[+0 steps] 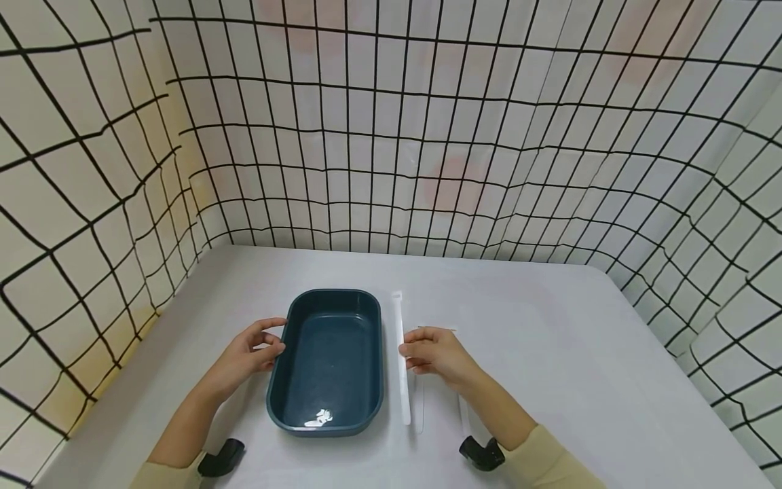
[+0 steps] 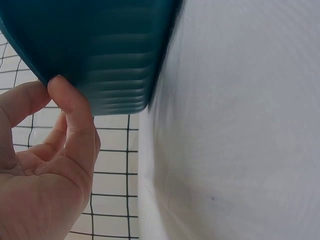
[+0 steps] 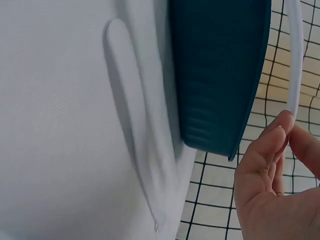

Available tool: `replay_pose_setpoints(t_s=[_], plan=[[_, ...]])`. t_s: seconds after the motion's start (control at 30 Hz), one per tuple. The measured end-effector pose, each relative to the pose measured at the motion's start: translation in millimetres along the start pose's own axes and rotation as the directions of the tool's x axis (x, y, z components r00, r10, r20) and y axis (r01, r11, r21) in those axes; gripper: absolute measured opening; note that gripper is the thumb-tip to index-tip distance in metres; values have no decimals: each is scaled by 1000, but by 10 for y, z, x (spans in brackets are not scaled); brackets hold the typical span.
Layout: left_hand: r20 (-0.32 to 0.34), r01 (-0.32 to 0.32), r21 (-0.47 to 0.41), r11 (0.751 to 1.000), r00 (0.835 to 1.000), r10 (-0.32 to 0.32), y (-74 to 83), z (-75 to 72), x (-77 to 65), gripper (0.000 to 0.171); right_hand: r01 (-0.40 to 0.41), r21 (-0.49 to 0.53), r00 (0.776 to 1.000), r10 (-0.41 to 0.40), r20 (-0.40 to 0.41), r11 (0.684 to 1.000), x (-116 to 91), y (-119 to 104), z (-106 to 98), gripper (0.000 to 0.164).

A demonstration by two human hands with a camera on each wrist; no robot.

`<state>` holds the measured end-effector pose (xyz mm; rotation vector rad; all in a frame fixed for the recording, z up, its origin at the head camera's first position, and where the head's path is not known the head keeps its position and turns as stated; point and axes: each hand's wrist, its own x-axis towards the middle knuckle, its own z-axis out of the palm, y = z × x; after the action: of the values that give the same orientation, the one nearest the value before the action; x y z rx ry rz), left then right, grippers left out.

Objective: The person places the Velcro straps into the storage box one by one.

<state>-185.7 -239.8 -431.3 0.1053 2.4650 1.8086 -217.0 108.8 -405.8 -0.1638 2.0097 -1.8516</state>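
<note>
A deep dark teal rectangular tub stands upright on the white-covered table. My left hand touches its left rim with thumb and index fingertips from outside; the other fingers are loosely bent. In the left wrist view these fingertips meet the tub's edge. Just right of the tub, my right hand pinches a long narrow white strip between thumb and fingers. The right wrist view shows this strip rising above the fingertips. Faint clear outlines lie right of it; whether they belong to it I cannot tell.
A black wire grid walls the table's back and both sides, with pale sheeting behind it. The white tabletop extends to the right. A black curved piece sits by each wrist. A pale elongated shape shows against the cloth in the right wrist view.
</note>
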Motion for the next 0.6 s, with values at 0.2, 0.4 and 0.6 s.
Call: replay_pose_setpoints(t_s=[0.2,0.4,0.6], plan=[[3,4,-9,1000,1000,-4,-4,-10,-3,57,0,6,1000,0,24,1000,61,-71,171,25],[5,3,-12,1000,1000,-3,-9,-22,-5,58,37,46,996,-41,85,998,159,-156,389,24],[5,3,-18,1000,1000,-3,4,-16,-2,58,47,60,992,-54,116,997,243,-201,574,24]])
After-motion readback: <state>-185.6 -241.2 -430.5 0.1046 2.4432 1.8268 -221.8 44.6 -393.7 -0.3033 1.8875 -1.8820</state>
